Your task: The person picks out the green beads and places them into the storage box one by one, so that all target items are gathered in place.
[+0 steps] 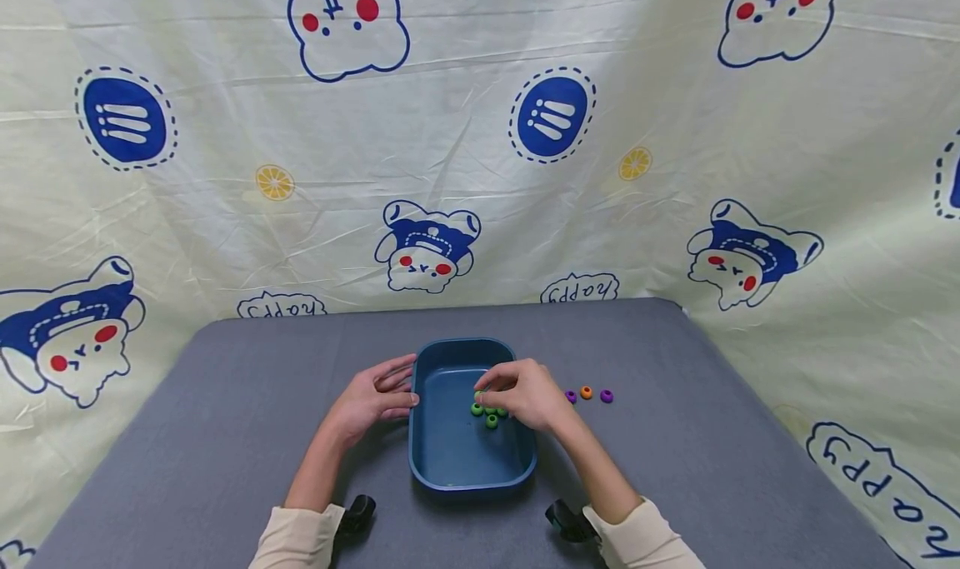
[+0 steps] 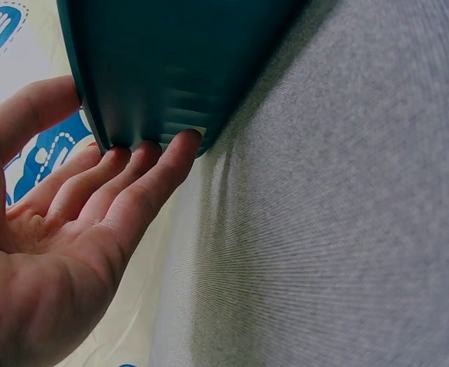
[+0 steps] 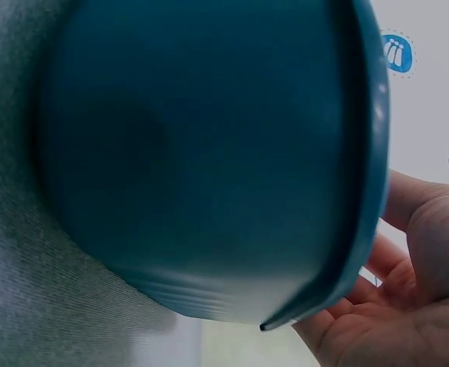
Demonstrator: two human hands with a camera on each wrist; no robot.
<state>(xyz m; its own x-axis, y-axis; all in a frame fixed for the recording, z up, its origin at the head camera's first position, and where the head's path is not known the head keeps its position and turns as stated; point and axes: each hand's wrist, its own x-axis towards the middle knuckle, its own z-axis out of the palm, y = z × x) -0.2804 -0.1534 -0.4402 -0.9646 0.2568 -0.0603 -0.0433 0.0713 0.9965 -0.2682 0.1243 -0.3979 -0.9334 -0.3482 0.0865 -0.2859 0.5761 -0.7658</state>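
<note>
One printed cloth backdrop (image 1: 480, 136), creased and pale, hangs behind everything, patterned with blue cartoon animals, round blue badges and small lemon slices. In front of it stands one table (image 1: 225, 436) covered in grey woven fabric with a fine ribbed grain. At the table's middle sits one blue tray (image 1: 457, 469), a smooth plastic rectangle with rounded corners and a raised rim.

Two hands work at it, both arms in cream sleeves (image 1: 292, 540) reaching from the near edge. The left hand (image 1: 371, 398) lies against the tray's left outer wall; the left wrist view shows its fingers (image 2: 144, 180) fairly straight, tips pressed to the ribbed wall under the rim, thumb up by the rim, nothing clasped. The right hand (image 1: 525, 394) reaches over the tray's right rim, palm down, fingers curled with tips drawn together above the tray floor by the beads; whether they pinch one I cannot tell, since the right wrist view shows only the tray's outer wall and an open-looking palm.

Smallest are the ring-shaped beads. About three green beads (image 1: 487, 415) lie clustered inside the tray, just under the right fingertips. On the cloth right of the tray lie three more in a row: a purple bead (image 1: 571, 396), an orange bead (image 1: 587, 392) and another purple bead (image 1: 607, 396)
</note>
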